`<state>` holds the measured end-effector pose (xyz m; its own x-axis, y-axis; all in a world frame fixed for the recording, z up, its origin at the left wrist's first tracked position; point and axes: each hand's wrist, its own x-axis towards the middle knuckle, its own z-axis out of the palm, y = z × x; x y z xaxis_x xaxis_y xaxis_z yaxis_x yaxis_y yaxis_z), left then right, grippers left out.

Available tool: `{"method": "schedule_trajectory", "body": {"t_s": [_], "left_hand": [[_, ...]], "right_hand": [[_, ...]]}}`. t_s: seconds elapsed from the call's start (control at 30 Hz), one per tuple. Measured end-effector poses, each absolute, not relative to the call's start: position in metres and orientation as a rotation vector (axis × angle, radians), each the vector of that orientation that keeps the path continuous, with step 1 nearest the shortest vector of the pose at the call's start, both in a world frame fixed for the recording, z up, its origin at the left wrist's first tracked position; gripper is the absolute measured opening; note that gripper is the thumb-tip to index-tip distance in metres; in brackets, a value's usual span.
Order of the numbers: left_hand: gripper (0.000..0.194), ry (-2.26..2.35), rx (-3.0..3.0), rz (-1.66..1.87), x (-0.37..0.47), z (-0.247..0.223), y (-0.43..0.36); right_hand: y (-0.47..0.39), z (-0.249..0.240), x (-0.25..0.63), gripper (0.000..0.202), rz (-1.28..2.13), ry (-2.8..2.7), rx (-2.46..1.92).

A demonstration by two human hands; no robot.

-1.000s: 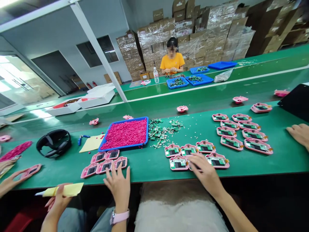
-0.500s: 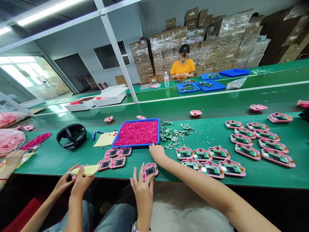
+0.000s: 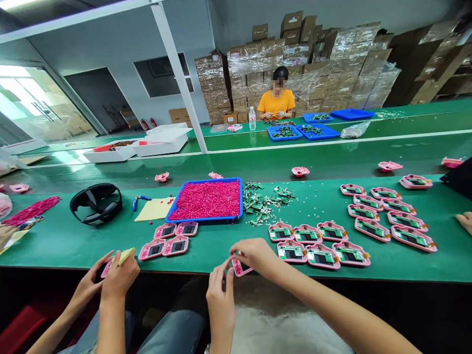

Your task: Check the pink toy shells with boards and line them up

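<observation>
A pink casing lies at the table's front edge, partly covered by my hands. My left hand is at its left side, thumb and fingers apart, with the fingertips near its upper left corner. My right hand is over the casing with fingers pinched together; whatever they hold is too small to make out. Beyond them stands a blue tray full of small magenta pieces. Several pink casings with green boards lie right of my hands, and a few with dark screens lie to the left.
Loose green boards lie beside the tray. Yellow paper, blue pliers and a black headset are at the left. A neighbour's hands hold a pink part and yellow material. A person in orange sits across.
My right hand has moved from the tray's front edge down to the casing. The casing sits slightly farther right, and the view has shifted.
</observation>
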<state>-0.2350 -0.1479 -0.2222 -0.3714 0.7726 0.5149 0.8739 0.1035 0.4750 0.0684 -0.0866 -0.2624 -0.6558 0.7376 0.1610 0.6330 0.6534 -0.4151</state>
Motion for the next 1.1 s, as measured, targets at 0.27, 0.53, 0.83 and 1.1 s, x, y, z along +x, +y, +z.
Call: {"method": "schedule_trajectory", "body": {"t_s": [0.27, 0.53, 0.83, 1.1], "left_hand": [[0.045, -2.124, -1.904, -1.415, -0.3, -0.234, -0.127], [0.04, -2.232, -1.819, -1.564, -0.337, -0.259, -0.143], [0.064, -2.515, -1.614, -1.696, -0.385, -0.264, -0.151], [0.066, -2.519, -1.638, -1.607, -0.36, -0.25, -0.153]], "right_hand": [[-0.143, -0.27, 0.106, 0.019, 0.567, -2.007, -0.651], [-0.165, -0.276, 0.117, 0.008, 0.875, -1.693, -0.761], [-0.171, -0.293, 0.122, 0.018, 0.508, -1.757, -0.665], [-0.175, -0.292, 0.126, 0.039, 0.314, -1.844, -0.581]]}}
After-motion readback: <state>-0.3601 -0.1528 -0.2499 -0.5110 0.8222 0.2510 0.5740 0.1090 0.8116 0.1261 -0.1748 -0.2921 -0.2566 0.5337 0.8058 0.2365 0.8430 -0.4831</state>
